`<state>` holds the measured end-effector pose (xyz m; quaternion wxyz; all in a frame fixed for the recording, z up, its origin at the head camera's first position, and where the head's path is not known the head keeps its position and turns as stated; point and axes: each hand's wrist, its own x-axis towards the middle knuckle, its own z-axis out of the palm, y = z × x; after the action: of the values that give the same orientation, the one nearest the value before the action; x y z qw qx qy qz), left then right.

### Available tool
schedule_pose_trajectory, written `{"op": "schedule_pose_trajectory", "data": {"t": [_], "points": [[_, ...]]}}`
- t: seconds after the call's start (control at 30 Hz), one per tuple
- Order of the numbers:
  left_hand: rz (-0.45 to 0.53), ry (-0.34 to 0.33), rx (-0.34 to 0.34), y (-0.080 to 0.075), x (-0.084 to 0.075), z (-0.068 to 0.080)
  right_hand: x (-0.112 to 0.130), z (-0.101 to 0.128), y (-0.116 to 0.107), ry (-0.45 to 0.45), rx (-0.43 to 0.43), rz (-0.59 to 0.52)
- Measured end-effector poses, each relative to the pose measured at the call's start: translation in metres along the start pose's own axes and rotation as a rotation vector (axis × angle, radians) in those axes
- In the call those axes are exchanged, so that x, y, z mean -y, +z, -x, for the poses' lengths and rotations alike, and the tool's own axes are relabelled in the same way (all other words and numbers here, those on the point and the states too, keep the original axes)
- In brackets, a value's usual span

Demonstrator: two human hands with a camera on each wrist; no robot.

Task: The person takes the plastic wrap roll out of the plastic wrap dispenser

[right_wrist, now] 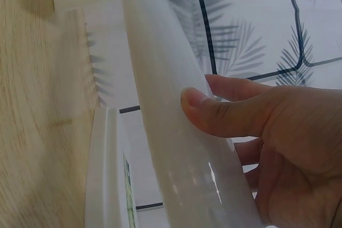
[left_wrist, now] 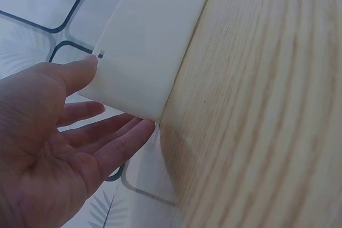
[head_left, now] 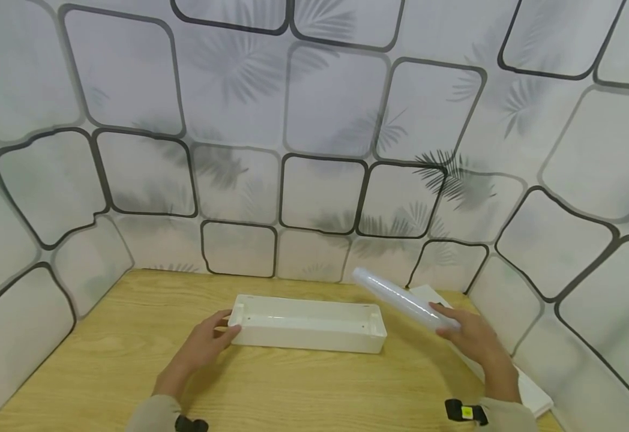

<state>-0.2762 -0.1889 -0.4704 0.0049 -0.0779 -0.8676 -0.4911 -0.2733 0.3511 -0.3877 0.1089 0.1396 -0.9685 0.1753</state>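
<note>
A long, open white plastic box [head_left: 306, 339] stands on the wooden table left of centre. My left hand [head_left: 204, 342] holds its left end, thumb at the near corner. In the left wrist view, the thumb rests at the edge of the box [left_wrist: 149, 36] and the other fingers reach its end near the table. My right hand [head_left: 468, 336] grips the near end of a roll of clear plastic film [head_left: 392, 295], raised and slanting up to the left. The right wrist view has the thumb across the roll [right_wrist: 165, 78] and the fingers behind it.
A long white lid-like piece [head_left: 532, 393] lies along the table's right side, partly behind my right hand and the roll. Patterned fabric [head_left: 325, 108] rises behind the wooden tabletop [head_left: 314, 390] and along both sides.
</note>
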Motion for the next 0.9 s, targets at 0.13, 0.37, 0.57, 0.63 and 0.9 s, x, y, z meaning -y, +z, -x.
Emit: {"op": "schedule_pose_trajectory", "data": {"t": [0.13, 0.37, 0.57, 0.63, 0.9], "points": [[0.007, 0.002, 0.0, 0.0, 0.0, 0.0, -0.003, -0.001, 0.004, 0.022, 0.006, 0.001], [0.009, 0.011, -0.003, 0.0, 0.001, 0.0, -0.009, -0.003, 0.013, 0.029, 0.022, -0.009], [0.011, 0.019, -0.008, -0.001, 0.002, -0.001, -0.014, -0.008, 0.02, 0.13, 0.068, -0.011], [0.012, 0.022, -0.011, 0.0, 0.002, -0.002, -0.015, -0.009, 0.022, 0.179, 0.091, -0.013], [0.019, 0.021, -0.005, -0.001, 0.003, -0.001, -0.01, -0.012, 0.032, 0.25, 0.149, -0.02]]}}
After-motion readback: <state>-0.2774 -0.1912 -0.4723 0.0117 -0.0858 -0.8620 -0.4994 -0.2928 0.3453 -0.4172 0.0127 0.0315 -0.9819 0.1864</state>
